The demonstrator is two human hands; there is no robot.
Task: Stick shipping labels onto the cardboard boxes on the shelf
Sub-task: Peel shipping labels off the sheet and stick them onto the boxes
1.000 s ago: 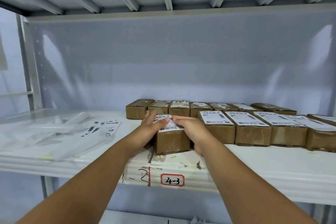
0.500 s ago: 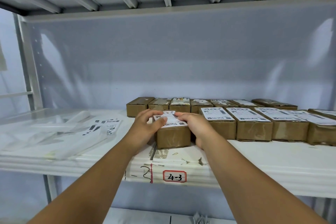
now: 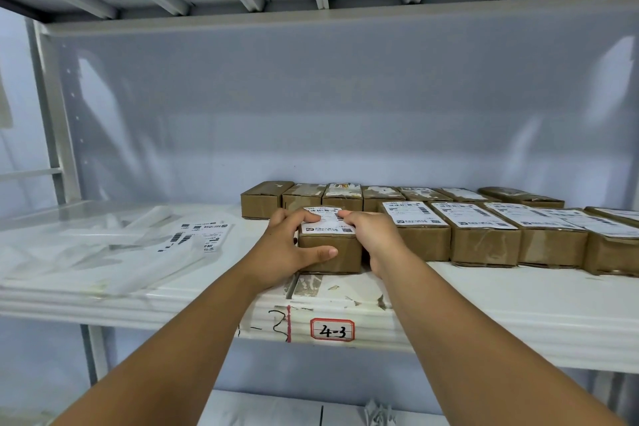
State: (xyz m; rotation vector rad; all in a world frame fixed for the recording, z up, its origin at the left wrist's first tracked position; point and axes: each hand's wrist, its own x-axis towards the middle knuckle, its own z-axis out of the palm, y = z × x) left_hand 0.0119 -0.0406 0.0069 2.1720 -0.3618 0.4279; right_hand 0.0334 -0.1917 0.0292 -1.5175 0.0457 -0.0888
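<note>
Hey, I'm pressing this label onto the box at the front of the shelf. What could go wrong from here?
1. The label may set creased or crooked: the left hand and right hand touch only its far part, so its near edge may not be pressed flat.
2. The box sits in the front row, nearer the lip of the shelf; a tug towards the person could slide it off.

A red-bordered tag [image 3: 332, 329] on the shelf's front edge [image 3: 484, 339], lower centre of the frame, reads "4-3" in black handwriting. Print on the shipping labels [image 3: 411, 213] atop the cardboard boxes [image 3: 484, 247] is too small to read.
</note>
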